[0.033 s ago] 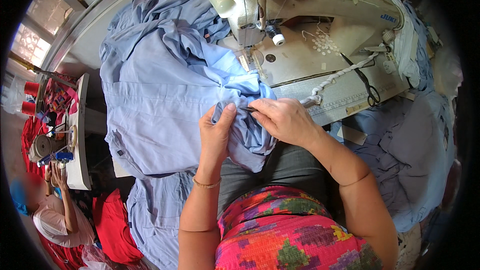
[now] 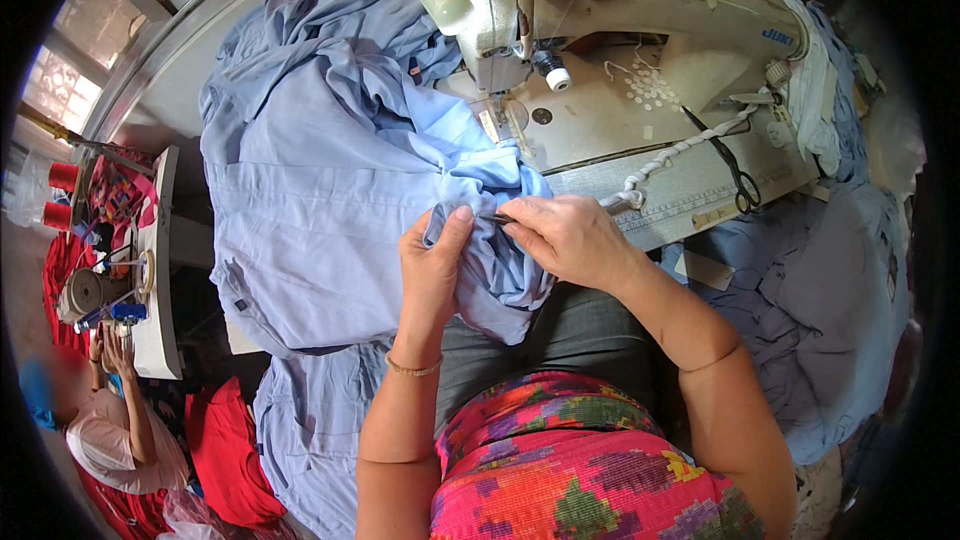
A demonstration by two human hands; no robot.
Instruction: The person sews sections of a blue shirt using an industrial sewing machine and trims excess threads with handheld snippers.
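Your left hand (image 2: 432, 275) and right hand (image 2: 572, 238) meet over a bunched fold of the light blue garment (image 2: 320, 200), at the near edge of the tabletop (image 2: 690, 195), just in front of the sewing machine (image 2: 600, 0). The garment spreads away to your left and hangs off the tabletop toward your lap; the gathered part lies between the two hands, its ridge running roughly left to right. Left fingers (image 2: 455, 225) are closed on the cloth, thumb up against the fold, pinching it. Right fingers (image 2: 520, 215) are curled narrow around a small dark tool (image 2: 500, 219), its tip pointing left at the pinched fold, touching or nearly so; you cannot tell which. The right hand lies nearer the machine's needle. Black scissors (image 2: 735, 175) rest on the tabletop to your right, well apart from both hands. More blue cloth (image 2: 830, 310) is piled on the right.
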